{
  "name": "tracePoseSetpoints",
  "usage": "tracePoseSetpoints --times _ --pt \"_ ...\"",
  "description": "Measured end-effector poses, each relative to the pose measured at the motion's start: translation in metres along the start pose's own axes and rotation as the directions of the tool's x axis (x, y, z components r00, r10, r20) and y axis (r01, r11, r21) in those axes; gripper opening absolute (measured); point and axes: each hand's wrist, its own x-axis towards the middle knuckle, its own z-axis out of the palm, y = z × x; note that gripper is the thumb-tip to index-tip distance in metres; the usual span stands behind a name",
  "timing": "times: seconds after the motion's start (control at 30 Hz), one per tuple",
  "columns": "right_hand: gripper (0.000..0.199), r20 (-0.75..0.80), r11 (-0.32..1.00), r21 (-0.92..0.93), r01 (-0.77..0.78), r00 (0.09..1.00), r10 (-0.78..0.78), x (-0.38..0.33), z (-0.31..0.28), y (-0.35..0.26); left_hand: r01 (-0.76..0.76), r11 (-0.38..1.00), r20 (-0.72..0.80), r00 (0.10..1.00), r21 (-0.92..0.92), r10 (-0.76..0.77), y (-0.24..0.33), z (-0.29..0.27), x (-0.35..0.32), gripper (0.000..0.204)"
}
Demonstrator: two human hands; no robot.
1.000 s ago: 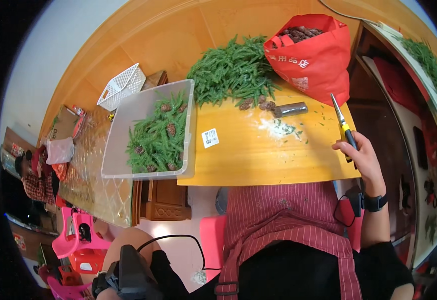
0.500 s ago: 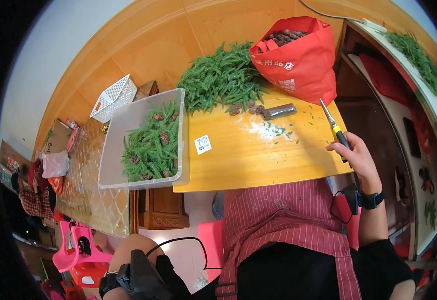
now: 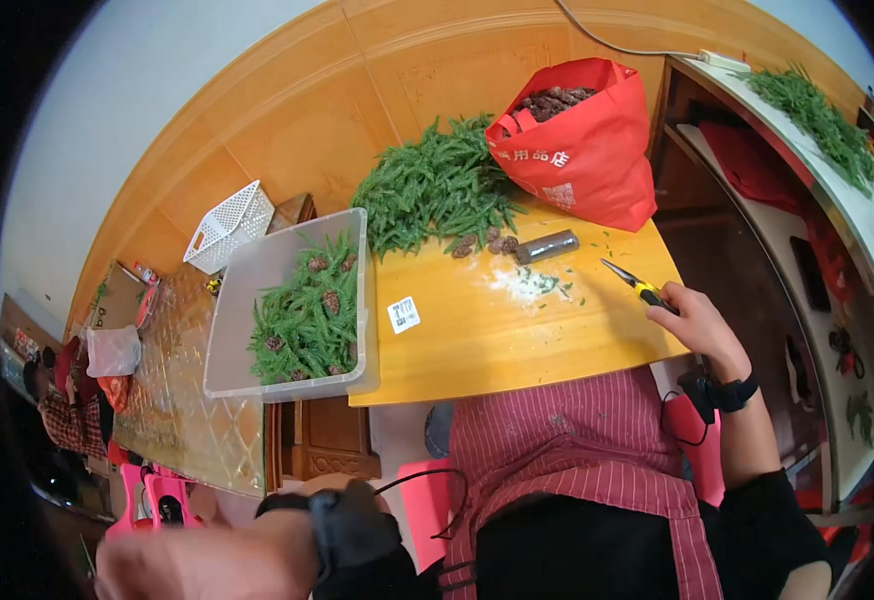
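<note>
Left hand (image 3: 192,565) blurred; cannot tell whether its fingers hold anything. Right hand (image 3: 699,322): fingers wrapped round yellow-and-black pliers (image 3: 640,286), over the table (image 3: 497,345), long axis slanting, nose pointing forward-left from the fingers. Beyond the fingers, forward-left: dark roll (image 3: 547,246), then red bag (image 3: 599,160).

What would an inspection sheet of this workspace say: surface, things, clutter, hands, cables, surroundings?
Surface: yellow table, white residue on it.
Things: pliers; greenery heaped behind; bin of greenery and cones; red bag of cones.
Clutter: green clippings, white label, dark roll beside loose cones.
Hands: right hand holds the pliers; left hand blurred, off the table.
Cables: black cable near the left wrist; pale cable along the wall.
Surroundings: panelled wall; another person far left.
</note>
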Motion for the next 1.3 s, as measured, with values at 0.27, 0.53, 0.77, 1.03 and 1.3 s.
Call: tracePoseSetpoints --times 0.27,0.53,0.77,1.03,1.3 --pt "0.028 0.095 0.97 -0.235 0.068 0.994 -0.047 0.042 0.026 0.028 0.725 0.621 0.189 0.593 0.298 -0.783 -0.11 0.007 -0.142 0.013" --pt "0.027 0.063 0.946 -0.266 0.187 0.982 -0.176 0.07 0.053 0.038 0.869 0.176 0.04 0.178 0.463 -0.983 -0.215 -0.044 -0.268 0.016" --pt "0.028 0.133 0.962 -0.184 0.201 0.975 -0.178 0.081 0.029 0.02 0.992 -0.118 -0.185 -0.108 0.046 -0.977 -0.257 -0.076 -0.328 0.015" --pt "0.024 0.313 0.883 -0.011 0.47 0.84 -0.443 0.142 -0.018 -0.086 0.927 -0.164 -0.149 -0.224 -0.339 -0.963 -0.228 -0.119 -0.349 0.013" --pt "0.035 0.153 0.71 -0.132 0.692 0.722 -0.675 0.243 0.079 -0.135 0.69 -0.217 0.046 -0.257 -0.691 -0.965 -0.227 -0.131 -0.359 0.025"
